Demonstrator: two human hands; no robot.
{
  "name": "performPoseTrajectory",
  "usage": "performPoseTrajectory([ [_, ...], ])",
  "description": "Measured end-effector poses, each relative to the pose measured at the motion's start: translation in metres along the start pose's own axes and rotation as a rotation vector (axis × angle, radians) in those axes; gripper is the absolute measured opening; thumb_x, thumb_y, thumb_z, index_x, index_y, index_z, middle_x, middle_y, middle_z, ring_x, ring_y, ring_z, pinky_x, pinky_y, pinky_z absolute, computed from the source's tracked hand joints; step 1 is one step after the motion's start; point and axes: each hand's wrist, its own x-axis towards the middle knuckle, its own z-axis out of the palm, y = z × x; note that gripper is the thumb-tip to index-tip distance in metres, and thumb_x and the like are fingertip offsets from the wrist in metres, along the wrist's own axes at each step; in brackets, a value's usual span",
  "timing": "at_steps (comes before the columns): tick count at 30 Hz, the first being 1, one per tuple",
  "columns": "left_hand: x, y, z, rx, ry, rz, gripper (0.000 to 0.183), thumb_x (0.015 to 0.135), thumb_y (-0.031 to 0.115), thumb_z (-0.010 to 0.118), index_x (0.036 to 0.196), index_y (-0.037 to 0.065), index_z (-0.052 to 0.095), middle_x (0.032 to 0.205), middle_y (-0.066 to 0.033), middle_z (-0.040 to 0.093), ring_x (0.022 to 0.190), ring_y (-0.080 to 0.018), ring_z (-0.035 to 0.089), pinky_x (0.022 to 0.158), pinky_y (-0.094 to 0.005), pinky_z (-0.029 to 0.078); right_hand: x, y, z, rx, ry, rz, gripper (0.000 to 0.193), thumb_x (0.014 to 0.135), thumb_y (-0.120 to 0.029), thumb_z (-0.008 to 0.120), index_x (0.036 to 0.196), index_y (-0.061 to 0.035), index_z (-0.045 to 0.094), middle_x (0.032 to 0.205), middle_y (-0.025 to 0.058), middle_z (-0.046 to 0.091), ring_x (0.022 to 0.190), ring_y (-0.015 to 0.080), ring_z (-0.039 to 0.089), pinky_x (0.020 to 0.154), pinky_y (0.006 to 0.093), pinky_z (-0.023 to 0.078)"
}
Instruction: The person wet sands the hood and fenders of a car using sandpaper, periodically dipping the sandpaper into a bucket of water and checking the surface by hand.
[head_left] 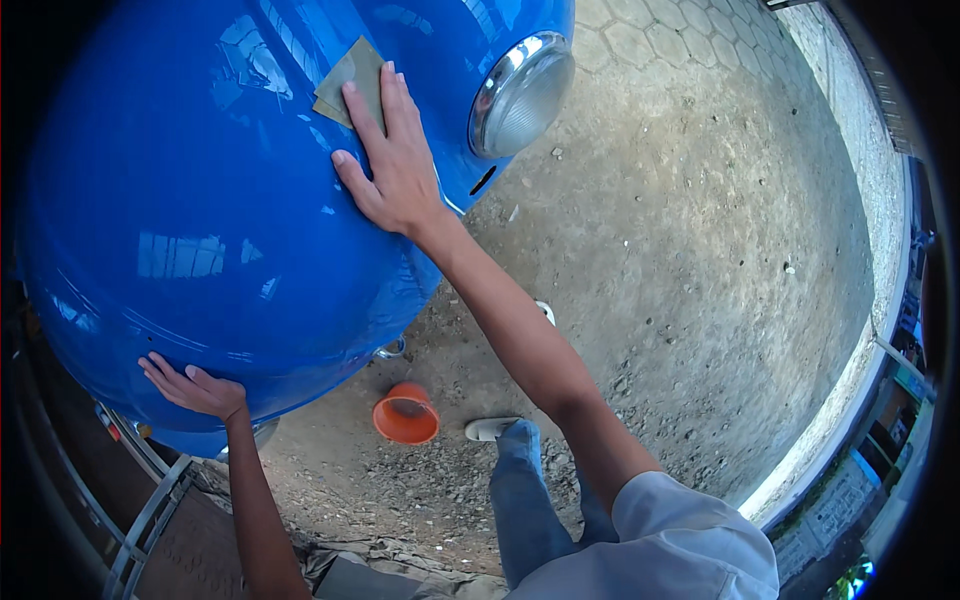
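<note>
The rounded blue front of a car (250,200) fills the upper left, its glossy paint showing bright reflections. My right hand (395,165) holds a folded piece of sandpaper (352,75) against the paint, its fingers stretched over the sheet and the thumb spread aside. The sandpaper is olive-brown, with one layer showing past another at the left edge. To the right of this hand sits a round headlight (525,95) in a chrome ring. Lower left, my left hand (203,390) rests open on the body near its lower edge, holding nothing.
An orange bucket (407,414) stands on the dirt ground (680,240) below the car, close to my shoe (490,428). Metal rails (150,520) run along the lower left. Hexagonal paving (660,30) lies at the top, and a pale wall strip (850,400) curves along the right.
</note>
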Motion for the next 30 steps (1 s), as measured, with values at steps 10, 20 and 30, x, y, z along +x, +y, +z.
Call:
performPoseTrajectory([
  [10,-0.002,-0.002,0.007,-0.028,0.034,0.034,0.058,0.107,0.034,0.032,0.149,-0.004,0.044,0.158,-0.0243,0.037,0.147,-0.0406,0.033,0.117,-0.0556,0.023,-0.054,0.017,0.008,-0.034,0.009,0.007,0.071,0.093,-0.038,0.063,0.154,-0.0118,0.040,0.164,0.0211,0.025,0.149,0.0514,0.019,0.120,0.0573,0.021],
  [20,0.000,-0.001,0.004,-0.023,0.027,-0.010,0.055,0.106,0.032,0.034,0.147,-0.003,0.047,0.158,-0.0233,0.038,0.146,-0.0429,0.032,0.119,-0.0559,0.021,-0.250,0.035,0.037,-0.255,-0.204,0.053,0.100,0.094,-0.069,0.045,0.160,0.0007,0.014,0.166,0.0307,0.000,0.150,0.0565,-0.006,0.117,0.0670,0.000],
  [30,0.002,0.001,0.021,-0.183,0.273,-0.002,0.047,0.104,0.033,0.045,0.139,0.008,0.061,0.148,-0.0202,0.053,0.140,-0.0412,0.044,0.118,-0.0494,0.028,-0.276,-0.031,0.106,-0.046,-0.014,0.061,0.106,0.088,-0.066,0.055,0.159,0.0029,0.016,0.166,0.0301,0.000,0.149,0.0584,-0.008,0.115,0.0717,-0.001],
])
